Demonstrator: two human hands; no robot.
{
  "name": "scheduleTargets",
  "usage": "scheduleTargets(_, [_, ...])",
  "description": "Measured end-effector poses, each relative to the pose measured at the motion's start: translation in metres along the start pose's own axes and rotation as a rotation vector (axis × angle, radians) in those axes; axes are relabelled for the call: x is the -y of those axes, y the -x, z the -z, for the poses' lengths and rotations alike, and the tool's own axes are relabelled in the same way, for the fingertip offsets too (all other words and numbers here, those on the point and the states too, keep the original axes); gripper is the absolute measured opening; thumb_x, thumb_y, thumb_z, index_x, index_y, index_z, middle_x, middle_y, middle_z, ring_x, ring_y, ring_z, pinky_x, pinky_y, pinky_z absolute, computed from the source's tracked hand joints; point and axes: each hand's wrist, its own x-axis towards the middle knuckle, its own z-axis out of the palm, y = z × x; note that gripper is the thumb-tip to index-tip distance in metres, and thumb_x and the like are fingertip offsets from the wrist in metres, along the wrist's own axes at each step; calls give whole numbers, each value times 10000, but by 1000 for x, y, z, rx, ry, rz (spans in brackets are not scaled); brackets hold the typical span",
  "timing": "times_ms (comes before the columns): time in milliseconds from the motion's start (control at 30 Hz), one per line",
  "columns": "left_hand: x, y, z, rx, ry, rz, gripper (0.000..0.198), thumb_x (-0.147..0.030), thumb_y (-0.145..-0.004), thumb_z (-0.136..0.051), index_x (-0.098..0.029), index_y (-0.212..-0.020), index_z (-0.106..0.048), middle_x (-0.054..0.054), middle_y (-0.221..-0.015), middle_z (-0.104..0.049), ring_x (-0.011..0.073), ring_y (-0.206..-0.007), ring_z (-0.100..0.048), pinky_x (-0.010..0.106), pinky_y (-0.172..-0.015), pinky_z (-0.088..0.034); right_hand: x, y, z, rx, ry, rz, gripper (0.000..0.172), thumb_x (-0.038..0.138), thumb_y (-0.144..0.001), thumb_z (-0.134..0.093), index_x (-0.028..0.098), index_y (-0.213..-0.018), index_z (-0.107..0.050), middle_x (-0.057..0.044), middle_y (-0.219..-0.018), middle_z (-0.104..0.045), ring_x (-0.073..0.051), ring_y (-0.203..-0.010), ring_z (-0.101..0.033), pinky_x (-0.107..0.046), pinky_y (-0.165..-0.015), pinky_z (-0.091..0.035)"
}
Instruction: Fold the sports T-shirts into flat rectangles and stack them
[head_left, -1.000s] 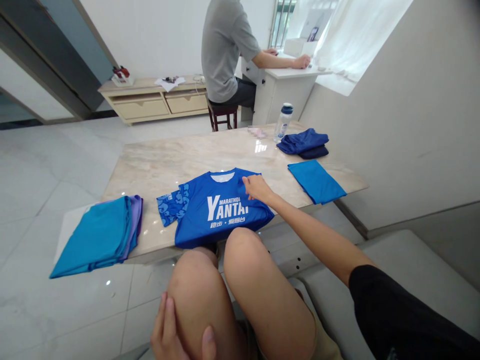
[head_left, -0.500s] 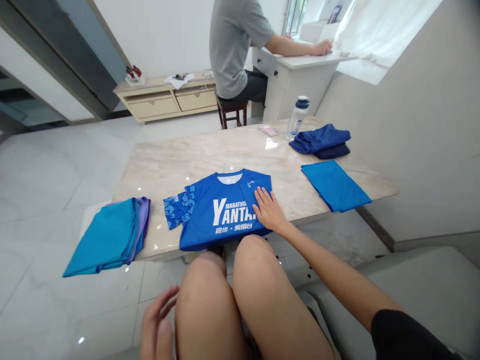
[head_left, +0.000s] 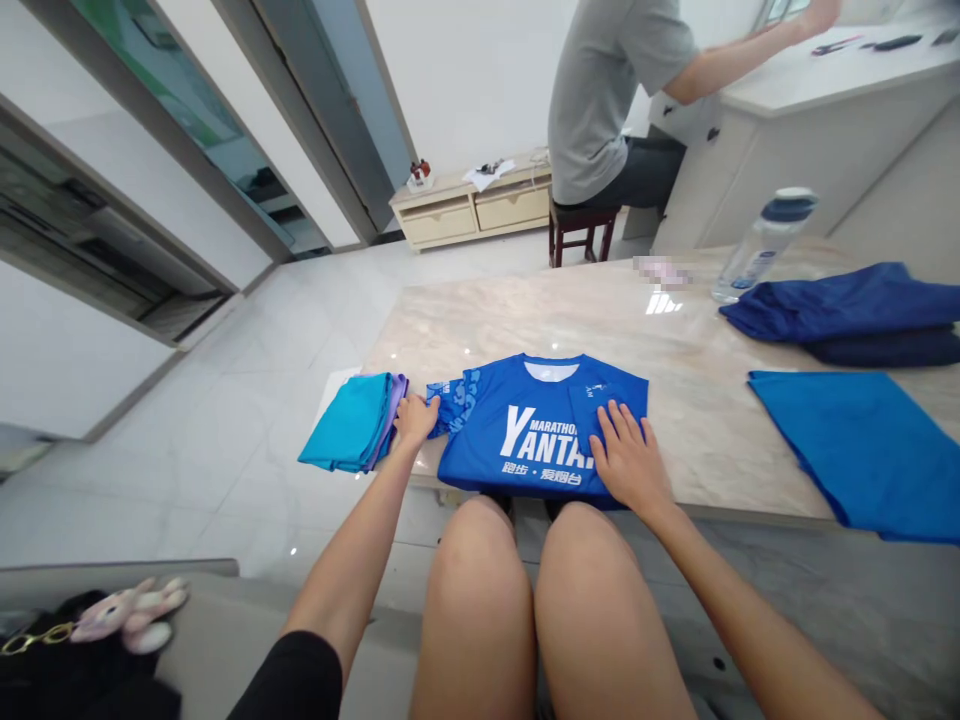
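A blue T-shirt (head_left: 525, 430) with white "YANTAI MARATHON" print lies face up at the near edge of a marble table (head_left: 600, 310); its right side is folded inward. My right hand (head_left: 628, 455) lies flat on that folded side, fingers spread. My left hand (head_left: 415, 418) is closed on the patterned left sleeve (head_left: 459, 398) at the shirt's left edge. My bare knees are just below the table edge.
A pile of folded teal and purple cloth (head_left: 356, 425) sits left of the shirt. A flat blue garment (head_left: 862, 445), dark blue folded clothes (head_left: 847, 310) and a water bottle (head_left: 761, 245) are at the right. A person in a grey shirt (head_left: 615, 100) sits at a white desk behind.
My left hand came up from my knee and took hold of the left sleeve. My right hand slid down and lies flat on the folded side. The view swung left.
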Motion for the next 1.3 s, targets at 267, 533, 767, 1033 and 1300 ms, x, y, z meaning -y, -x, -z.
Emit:
scheduleTargets(267, [11,-2,5,-25,128,-182,203,-323,-995,-584,-158,-1077,-670,170,-1153,-786,257,-1088,-743,337,-982,-551,4,-1,3,-3,-37,-4,691,383,-1113,-325,82,-1733,-380,-211,-1748,-433,-367,-1662,-330,-602,-1350,-229])
scheduleTargets(533, [-44,46,16,-23,176,-503,254,-411,-1038,-584,-200,-1139,-680,72,-909,-767,243,-861,-736,360,-881,-555,4,-4,2,8,-29,1,686,378,-1111,-324,59,-1712,-409,-221,-1743,-436,-369,-1653,-344,-591,-1337,-261])
scheduleTargets(767, [-80,70,-11,314,355,-639,268,-357,-1078,-496,-199,-1230,-650,91,-1077,-793,232,-956,-770,362,-900,-601,-1,-3,3,-10,-92,0,642,394,-1127,-309,79,-1649,-512,-209,-1728,-466,-361,-1634,-367,-588,-1326,-291])
scheduleTargets(1033, [-70,-29,-34,282,180,-634,341,-316,-919,-686,-163,-1215,-614,158,-1307,-668,267,-1128,-698,434,-1014,-586,-72,-90,29,-25,-251,-57,399,304,-1049,-524,171,-1379,-705,-194,-1338,-683,-352,-1292,-614,-502,-1172,-469])
scheduleTargets(1300, [-100,-90,-55,577,36,-691,689,-624,-669,-922,-184,-1151,-699,94,-1101,-770,280,-993,-708,351,-881,-571,-116,-184,28,553,-154,-189,741,555,-758,-982,161,-1317,-694,-91,-1059,-779,-264,-965,-701,-315,-832,-491])
